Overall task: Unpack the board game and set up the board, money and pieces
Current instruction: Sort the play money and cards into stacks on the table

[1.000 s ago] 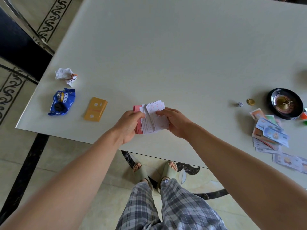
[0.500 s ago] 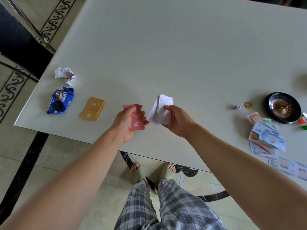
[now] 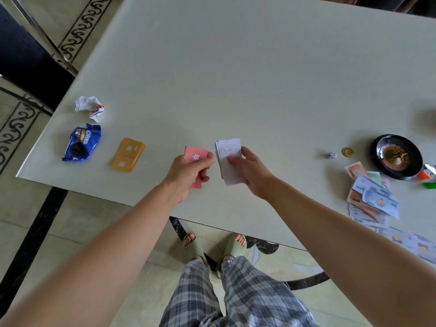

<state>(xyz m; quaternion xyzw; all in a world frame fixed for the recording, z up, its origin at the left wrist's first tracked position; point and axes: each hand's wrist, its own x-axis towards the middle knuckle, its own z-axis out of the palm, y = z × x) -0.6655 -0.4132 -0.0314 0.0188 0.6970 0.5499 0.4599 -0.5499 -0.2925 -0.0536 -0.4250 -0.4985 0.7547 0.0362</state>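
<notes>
My left hand point(image 3: 188, 172) grips a small stack of red cards point(image 3: 196, 156) just above the near edge of the white table point(image 3: 236, 67). My right hand point(image 3: 250, 169) holds a stack of white cards point(image 3: 227, 149), face up, a short gap to the right of the red ones. A yellow card stack point(image 3: 128, 155) lies flat on the table to the left. Paper money point(image 3: 372, 197) is spread at the right edge, beside a black roulette wheel point(image 3: 396, 156), a gold coin point(image 3: 347, 152) and a white die point(image 3: 332, 155).
A blue Oreo packet point(image 3: 82, 142) and a crumpled wrapper point(image 3: 90, 107) lie near the table's left corner. Orange and green pieces point(image 3: 428, 179) sit by the wheel. A dark chair point(image 3: 28, 55) stands at the far left. My feet are under the near edge.
The one mixed stack held in both hands has been split: my left hand took the red cards left, my right hand kept the white cards, now turned flatter.
</notes>
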